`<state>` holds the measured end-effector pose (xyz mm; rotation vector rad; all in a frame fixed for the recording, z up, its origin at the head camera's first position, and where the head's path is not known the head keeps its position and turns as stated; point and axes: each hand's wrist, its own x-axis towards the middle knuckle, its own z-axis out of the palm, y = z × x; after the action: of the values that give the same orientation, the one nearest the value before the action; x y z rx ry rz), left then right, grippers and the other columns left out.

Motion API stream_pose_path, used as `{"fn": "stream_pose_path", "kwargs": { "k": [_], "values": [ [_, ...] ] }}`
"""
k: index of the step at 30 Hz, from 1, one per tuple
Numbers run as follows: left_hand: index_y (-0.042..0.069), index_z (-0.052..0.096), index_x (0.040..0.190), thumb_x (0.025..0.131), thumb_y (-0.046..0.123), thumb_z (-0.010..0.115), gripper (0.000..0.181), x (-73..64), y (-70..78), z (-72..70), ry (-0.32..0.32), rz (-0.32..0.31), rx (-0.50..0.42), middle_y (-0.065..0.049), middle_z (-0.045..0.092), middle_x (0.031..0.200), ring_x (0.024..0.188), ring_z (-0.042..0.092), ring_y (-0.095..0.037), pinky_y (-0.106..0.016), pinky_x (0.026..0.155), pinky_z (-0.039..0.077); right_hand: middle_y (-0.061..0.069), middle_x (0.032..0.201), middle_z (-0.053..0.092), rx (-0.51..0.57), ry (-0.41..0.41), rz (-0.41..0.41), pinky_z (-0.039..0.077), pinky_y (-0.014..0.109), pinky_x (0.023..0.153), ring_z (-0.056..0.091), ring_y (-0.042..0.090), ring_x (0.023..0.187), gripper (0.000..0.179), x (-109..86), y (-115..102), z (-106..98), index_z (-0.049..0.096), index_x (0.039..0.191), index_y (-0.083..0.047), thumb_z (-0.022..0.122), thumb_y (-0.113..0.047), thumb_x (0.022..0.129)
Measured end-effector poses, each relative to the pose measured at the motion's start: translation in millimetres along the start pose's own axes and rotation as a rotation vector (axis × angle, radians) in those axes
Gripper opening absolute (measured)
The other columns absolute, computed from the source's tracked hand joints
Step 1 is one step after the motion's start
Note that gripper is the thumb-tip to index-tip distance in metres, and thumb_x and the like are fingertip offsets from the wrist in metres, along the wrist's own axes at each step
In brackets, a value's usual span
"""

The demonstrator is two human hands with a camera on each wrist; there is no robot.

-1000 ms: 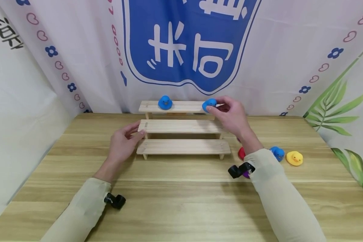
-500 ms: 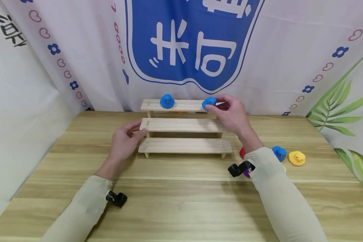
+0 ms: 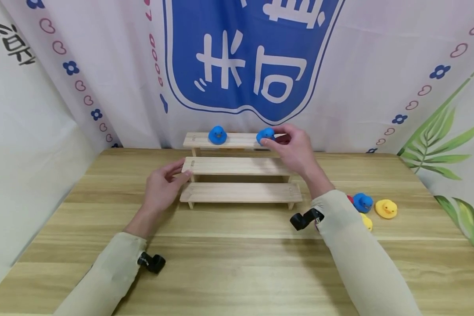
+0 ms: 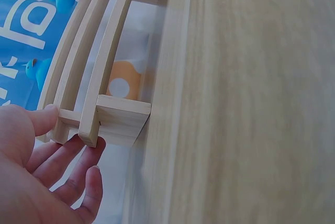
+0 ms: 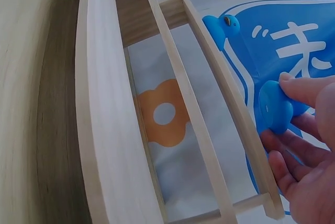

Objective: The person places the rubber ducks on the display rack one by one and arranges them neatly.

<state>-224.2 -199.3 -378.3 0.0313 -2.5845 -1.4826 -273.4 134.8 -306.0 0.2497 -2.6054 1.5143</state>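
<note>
A three-step wooden display stand (image 3: pixel 237 193) stands at the back of the table. My left hand (image 3: pixel 162 186) grips its left end at the middle step, thumb above and fingertips under the boards in the left wrist view. On the top step, left of centre, sits a blue rubber duck (image 3: pixel 217 136). My right hand (image 3: pixel 294 149) pinches another blue rubber duck (image 5: pixel 275 108) between thumb and fingers. That duck is right at the top step, toward its right end. The lower two steps bear nothing.
Right of the stand lie more rubber ducks: a blue one (image 3: pixel 363 202), a yellow one (image 3: pixel 386 209), and others partly hidden by the right sleeve (image 3: pixel 339 210). A printed curtain (image 3: pixel 359 87) hangs close behind the stand.
My right hand has shifted left along the top step with the blue duck, nearer the other one. The left hand keeps its grip on the stand. More of the table ducks show past the sleeve.
</note>
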Motion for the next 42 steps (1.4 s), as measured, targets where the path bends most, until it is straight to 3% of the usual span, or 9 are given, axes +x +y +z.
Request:
{"fn": "stream_pose_path", "kwargs": {
  "k": [15,22,42],
  "values": [
    [0.021,0.055,0.142,0.094,0.042,0.066,0.054,-0.2,-2.4,0.8,-0.002,0.015,-0.006,-0.006,0.063,0.137,0.113,0.063,-0.023,-0.016,0.082,0.049,0.000,0.121,0.063,0.015,-0.011,0.016,0.055,0.035,0.092,0.060,0.019,0.107,0.050,8.8,-6,12,0.063,0.128,-0.018,0.077,-0.041,0.085],
    [0.023,0.054,0.143,0.093,0.047,0.065,0.056,-1.8,-2.0,-1.1,-0.007,-0.014,0.024,-0.007,0.064,0.135,0.104,0.062,-0.023,-0.021,0.079,0.049,-0.001,0.121,0.063,0.001,-0.013,0.020,0.055,0.035,0.090,0.060,0.019,0.107,0.047,12.4,-7,19,0.064,0.126,-0.019,0.077,-0.040,0.086],
    [0.021,0.055,0.142,0.094,0.044,0.066,0.054,-1.0,-3.2,-0.3,0.000,0.017,-0.004,-0.009,0.064,0.134,0.106,0.065,-0.024,-0.013,0.075,0.050,0.000,0.115,0.063,-0.036,-0.011,0.024,0.055,0.032,0.086,0.058,0.019,0.104,0.049,20.4,-10,30,0.064,0.128,-0.019,0.076,-0.040,0.086]
  ]
}}
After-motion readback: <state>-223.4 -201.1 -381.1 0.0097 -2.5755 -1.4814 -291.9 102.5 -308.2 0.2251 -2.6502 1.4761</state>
